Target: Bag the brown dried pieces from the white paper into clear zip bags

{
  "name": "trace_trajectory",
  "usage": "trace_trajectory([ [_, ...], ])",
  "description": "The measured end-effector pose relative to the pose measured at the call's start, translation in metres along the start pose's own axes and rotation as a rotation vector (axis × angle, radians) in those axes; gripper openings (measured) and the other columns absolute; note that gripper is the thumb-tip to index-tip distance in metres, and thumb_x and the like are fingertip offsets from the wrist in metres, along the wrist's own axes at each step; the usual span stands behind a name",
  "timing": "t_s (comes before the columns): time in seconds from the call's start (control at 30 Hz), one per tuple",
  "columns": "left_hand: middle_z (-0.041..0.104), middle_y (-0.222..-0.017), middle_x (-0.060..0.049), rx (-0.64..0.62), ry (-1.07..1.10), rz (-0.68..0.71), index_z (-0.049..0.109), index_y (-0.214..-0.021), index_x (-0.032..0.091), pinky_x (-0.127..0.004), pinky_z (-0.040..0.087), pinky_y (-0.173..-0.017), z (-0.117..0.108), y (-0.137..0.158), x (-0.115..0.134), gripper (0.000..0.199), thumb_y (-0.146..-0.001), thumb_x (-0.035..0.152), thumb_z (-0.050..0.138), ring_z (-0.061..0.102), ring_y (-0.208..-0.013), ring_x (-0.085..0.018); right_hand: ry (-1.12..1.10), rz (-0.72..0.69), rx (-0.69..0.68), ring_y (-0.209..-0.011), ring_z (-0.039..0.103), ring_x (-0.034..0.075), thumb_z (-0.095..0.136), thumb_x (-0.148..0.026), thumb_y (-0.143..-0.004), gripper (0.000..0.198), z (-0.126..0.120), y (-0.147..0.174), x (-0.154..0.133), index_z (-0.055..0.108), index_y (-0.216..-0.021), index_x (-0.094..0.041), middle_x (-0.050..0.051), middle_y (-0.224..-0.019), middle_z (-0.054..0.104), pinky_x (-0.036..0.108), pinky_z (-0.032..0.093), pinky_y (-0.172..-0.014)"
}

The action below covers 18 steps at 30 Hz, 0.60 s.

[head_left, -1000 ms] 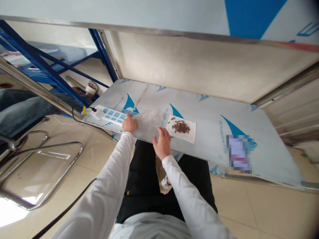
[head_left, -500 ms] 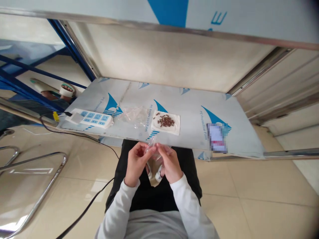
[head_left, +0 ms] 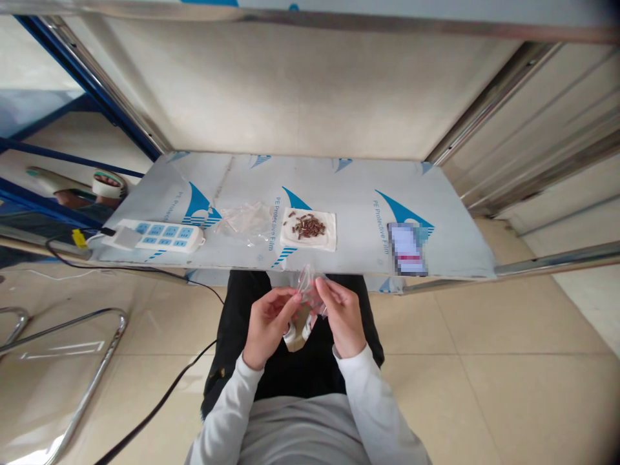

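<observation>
Between my hands, just in front of the table's near edge and above my lap, is a small clear plastic bag (head_left: 306, 284). My left hand (head_left: 271, 321) pinches its left side between thumb and fingers. On the other side, my right hand (head_left: 343, 315) grips the bag with the thumb on top. Beyond them on the table lies a white cloth-like pad (head_left: 322, 243), bearing a heap of small brown pellet-like pieces (head_left: 310, 226). More crumpled clear plastic (head_left: 247, 223) rests left of the pad.
A white power strip (head_left: 159, 235) with a plug and cable lies on the left of the film-covered table (head_left: 349, 187). A phone (head_left: 407, 250), partly pixelated, is at the right. A chair's metal frame (head_left: 116, 349) stands at lower left. Another person's feet (head_left: 107, 184) show beyond the blue frame.
My hands have drawn slightly apart, with the clear bag showing more between them. The view has shifted, so the table's items appear further left.
</observation>
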<state>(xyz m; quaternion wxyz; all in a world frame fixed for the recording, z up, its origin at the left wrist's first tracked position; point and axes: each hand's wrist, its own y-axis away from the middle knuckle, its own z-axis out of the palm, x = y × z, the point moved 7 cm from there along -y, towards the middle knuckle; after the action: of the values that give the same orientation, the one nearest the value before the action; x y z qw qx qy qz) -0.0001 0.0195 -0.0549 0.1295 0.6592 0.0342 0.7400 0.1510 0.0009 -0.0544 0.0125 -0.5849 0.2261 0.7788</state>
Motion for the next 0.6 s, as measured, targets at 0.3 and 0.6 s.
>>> trace_trajectory([
  [0.3, 0.068, -0.081, -0.001, 0.11, 0.11, 0.073, 0.064, -0.081, 0.017, -0.019, 0.05, -0.06, -0.017, -0.003, 0.01, 0.017, -0.071, 0.024, 0.076, 0.064, -0.066, -0.01, 0.178, -0.116, -0.134, -0.076, 0.071, 0.022, 0.068, -0.045, -0.077, 0.031, -0.002, -0.004, -0.008, 0.076, -0.09, -0.017, 0.007, -0.08, 0.075, 0.033, 0.058, -0.071],
  [0.6, 0.063, -0.076, 0.003, 0.268, 0.379, 0.085, 0.061, -0.082, 0.019, -0.017, 0.049, -0.07, -0.039, -0.012, 0.004, 0.025, -0.066, 0.026, 0.079, 0.059, -0.068, -0.006, 0.153, -0.155, -0.163, -0.086, 0.072, 0.024, 0.071, -0.036, -0.077, 0.019, -0.01, -0.008, -0.009, 0.075, -0.086, -0.019, 0.008, -0.089, 0.076, 0.041, 0.056, -0.085],
])
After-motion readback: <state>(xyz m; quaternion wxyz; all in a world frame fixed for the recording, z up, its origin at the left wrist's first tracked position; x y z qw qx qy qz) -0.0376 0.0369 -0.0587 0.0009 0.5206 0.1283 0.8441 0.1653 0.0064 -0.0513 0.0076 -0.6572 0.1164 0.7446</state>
